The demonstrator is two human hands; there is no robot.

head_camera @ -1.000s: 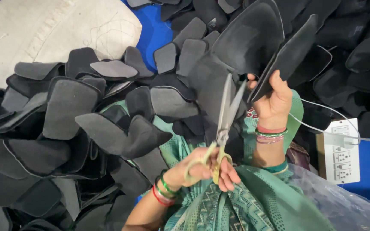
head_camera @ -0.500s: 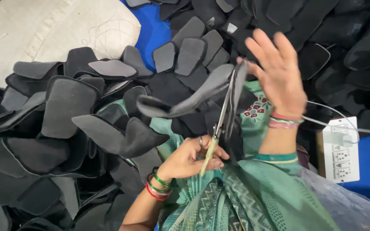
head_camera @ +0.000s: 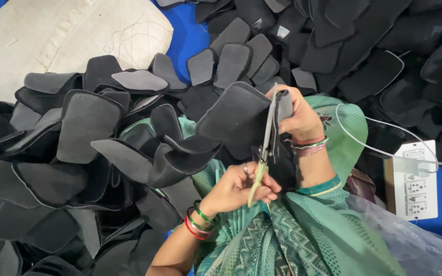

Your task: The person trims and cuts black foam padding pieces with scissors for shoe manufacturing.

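Blue floor (head_camera: 184, 36), black foam pieces (head_camera: 85, 128), white cloth (head_camera: 72, 36)

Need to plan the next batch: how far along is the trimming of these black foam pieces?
Done: cannot tell; no sorted stack shows, only loose black pieces heaped all around. In hand: the right hand holds one piece upright, and the left hand works scissors along its edge. Left: seemingly much, judging by the big heap beyond.

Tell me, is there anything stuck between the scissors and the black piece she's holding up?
Nothing visible is in the way. The scissors, gripped by the left hand, have their blades right along the edge of the black foam piece. The right hand pinches that piece at the top, beside the blade tips.
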